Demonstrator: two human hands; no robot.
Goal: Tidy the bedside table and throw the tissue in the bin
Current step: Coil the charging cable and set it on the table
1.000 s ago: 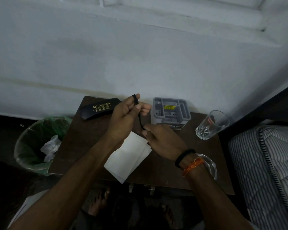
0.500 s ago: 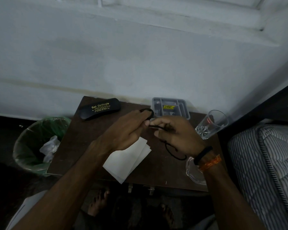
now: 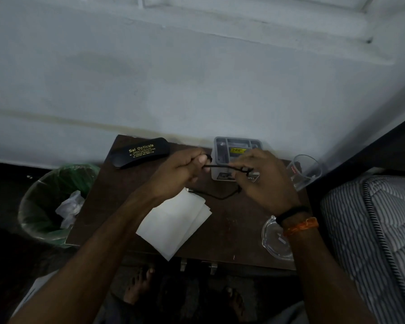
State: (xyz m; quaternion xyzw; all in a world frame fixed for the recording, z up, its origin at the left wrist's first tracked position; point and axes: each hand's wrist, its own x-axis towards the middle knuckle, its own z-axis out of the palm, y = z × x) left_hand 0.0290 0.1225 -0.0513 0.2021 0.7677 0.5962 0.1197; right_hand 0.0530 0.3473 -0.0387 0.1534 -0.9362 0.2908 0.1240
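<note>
A thin black cord (image 3: 218, 166) is stretched between my two hands above the dark brown bedside table (image 3: 232, 220). My left hand (image 3: 180, 174) pinches one end of it. My right hand (image 3: 264, 181) pinches the other part, and a loose loop of the cord hangs down to the tabletop below it. A white folded tissue (image 3: 175, 223) lies flat on the table under my left forearm. The bin (image 3: 45, 204), lined with green plastic and holding white crumpled waste, stands on the floor left of the table.
A black spectacle case (image 3: 140, 152) lies at the table's back left. A grey compartment organiser (image 3: 234, 150) stands at the back centre against the wall. A drinking glass (image 3: 305, 171) is at the back right, a glass dish (image 3: 276, 239) at the front right. A striped mattress (image 3: 372, 230) borders the right side.
Both hands have moved apart and toward the back of the table, pulling the black cord straight between them. The right hand has shifted right, in front of the organiser.
</note>
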